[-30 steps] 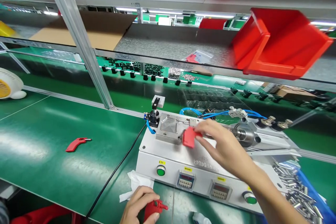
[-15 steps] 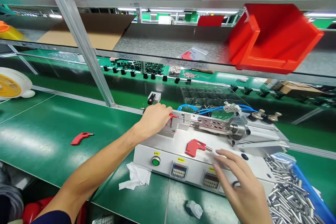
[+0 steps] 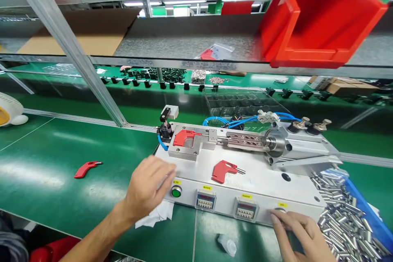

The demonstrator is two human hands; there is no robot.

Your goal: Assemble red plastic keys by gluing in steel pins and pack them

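Observation:
A white press machine (image 3: 260,180) stands on the green bench. A red plastic part (image 3: 183,137) lies in its metal fixture, with the cylinder rod (image 3: 245,141) pointing at it. A second red part (image 3: 223,170) with a metal pin rests loose on the machine's top. My left hand (image 3: 147,188) hovers by the left green button (image 3: 176,192), fingers loosely curled, holding nothing. My right hand (image 3: 302,235) has its fingers stretched out on the right button (image 3: 280,211) at the front panel.
A third red part (image 3: 84,169) lies on the green mat at left. A blue tray of several metal pins (image 3: 346,221) sits at right. A white cloth (image 3: 156,215) and a small white bottle (image 3: 226,245) lie before the machine. A red bin (image 3: 316,20) stands on the shelf above.
My left hand has let go of the red part in the fixture and pulled back to the left green button. My right hand has moved down onto the right button.

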